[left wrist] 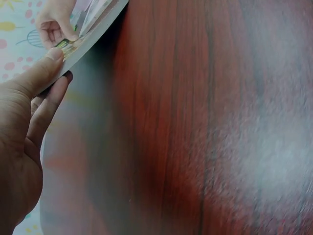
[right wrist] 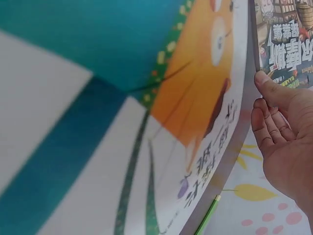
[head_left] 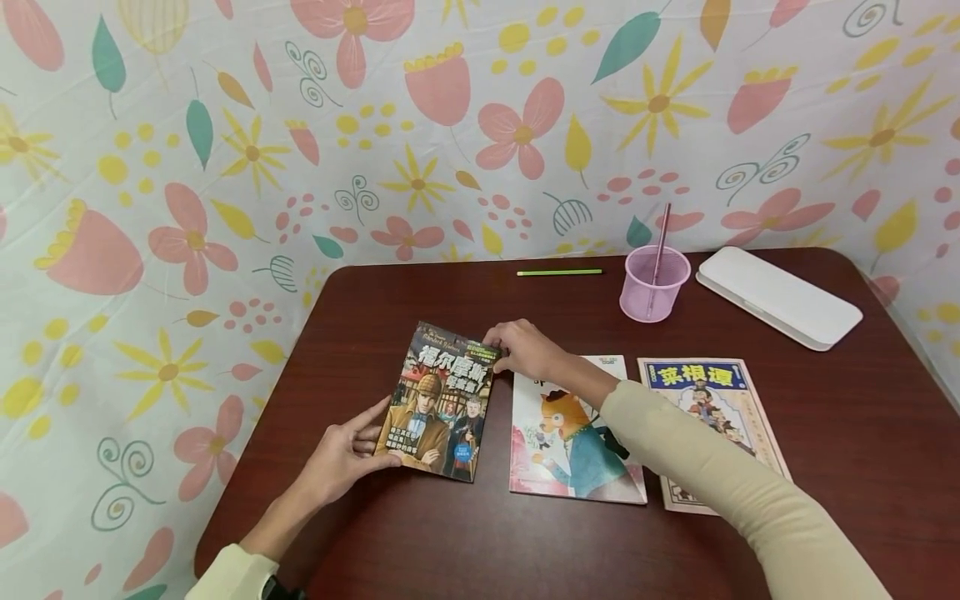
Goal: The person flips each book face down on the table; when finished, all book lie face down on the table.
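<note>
Nearest the camera, a pale left sleeve (head_left: 232, 573) is cut off at the lower left of the frame. Just above it, the edge of a detective book (head_left: 435, 404) is pinched by the left hand (head_left: 341, 462), thumb on the cover and fingers tucked beneath. The book is held cover up, left of centre, over the dark brown bench (head_left: 420, 287). Its upper right corner is gripped by the right hand (head_left: 528, 350), thumb and fingers nearly closed. At upper centre, a green pencil (head_left: 558, 272) is laid flat. Right of centre, an animal book (head_left: 573, 475) is partly covered by the right arm. Farther right, a pink cup (head_left: 641, 302) is stood upright, with a dark pencil (head_left: 664, 229) leaned inside. At lower right, a comic book (head_left: 753, 408) is overlapped by the right sleeve (head_left: 720, 458); at upper right, a white case (head_left: 780, 296) is seen.
</note>
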`<state>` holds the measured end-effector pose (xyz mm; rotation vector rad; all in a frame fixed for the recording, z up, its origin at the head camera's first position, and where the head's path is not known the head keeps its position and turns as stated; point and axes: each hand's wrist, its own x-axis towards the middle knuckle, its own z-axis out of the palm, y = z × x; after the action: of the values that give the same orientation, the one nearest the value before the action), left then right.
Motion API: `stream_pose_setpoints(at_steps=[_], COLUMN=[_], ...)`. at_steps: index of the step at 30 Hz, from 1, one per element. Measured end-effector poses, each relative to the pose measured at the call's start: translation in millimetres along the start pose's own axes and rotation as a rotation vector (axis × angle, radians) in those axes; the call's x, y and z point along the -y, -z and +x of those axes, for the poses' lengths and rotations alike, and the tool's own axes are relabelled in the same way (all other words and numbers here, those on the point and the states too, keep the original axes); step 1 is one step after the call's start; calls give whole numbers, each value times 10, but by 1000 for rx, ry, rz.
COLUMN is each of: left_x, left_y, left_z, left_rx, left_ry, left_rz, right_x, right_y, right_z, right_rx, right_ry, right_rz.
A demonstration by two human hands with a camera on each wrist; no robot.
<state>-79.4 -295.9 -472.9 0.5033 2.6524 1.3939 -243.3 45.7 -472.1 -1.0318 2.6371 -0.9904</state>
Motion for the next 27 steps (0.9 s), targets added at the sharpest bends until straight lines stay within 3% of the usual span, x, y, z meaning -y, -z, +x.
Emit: stream_pose_setpoints(at_steps=[6,11,21,27], left_x=[4,18,-51,-113], left_y=[70,129,233,244], left_z=[19,40,67,96], left_rx=[24,-22,-85,-145], left_ry=[14,-8,-79,-175], left_rz=[-16,-44,-38,-17], right_x=[11,51,96,184], right_y=[40,89,151,145], right_z=[17,23,29,12], right_rx=[-76,-126,-210,-273], right_ry=[-23,-32,-83,-91], right_rz=[68,104,191,207])
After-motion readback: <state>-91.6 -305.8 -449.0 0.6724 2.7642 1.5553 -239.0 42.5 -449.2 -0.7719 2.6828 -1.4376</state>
